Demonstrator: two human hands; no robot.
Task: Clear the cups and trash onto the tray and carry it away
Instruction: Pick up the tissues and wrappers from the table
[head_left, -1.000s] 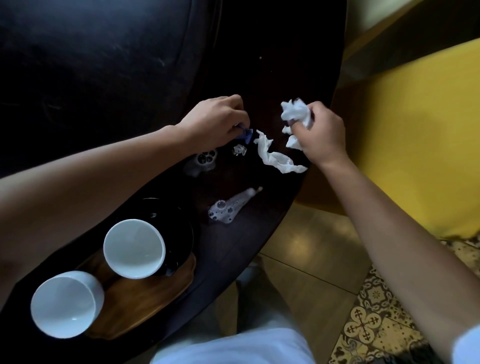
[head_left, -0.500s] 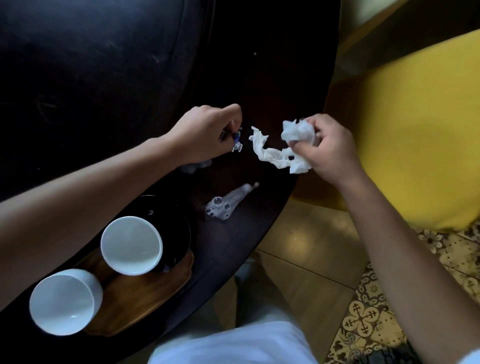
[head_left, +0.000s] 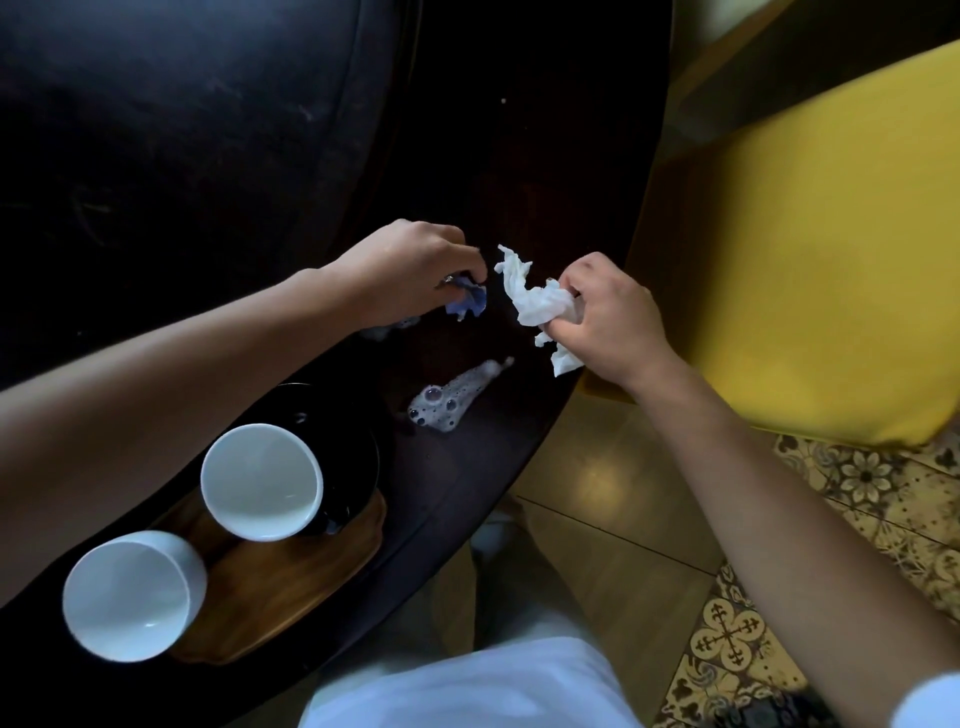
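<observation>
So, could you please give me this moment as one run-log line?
left hand: pinches blue wrapper | right hand: grips white napkin | two cups on tray | foam spill on table

Dark glossy wood for the table (head_left: 519, 156), with a foamy wet spill (head_left: 452, 397); warm, smooth grained wood for the tray (head_left: 291, 587); glazed white ceramic for both cups (head_left: 260, 480); crumpled soft paper for the tissue (head_left: 535, 299); crinkly blue foil-like wrapper (head_left: 467, 301); matt yellow cloth on the seat (head_left: 805, 249)
</observation>
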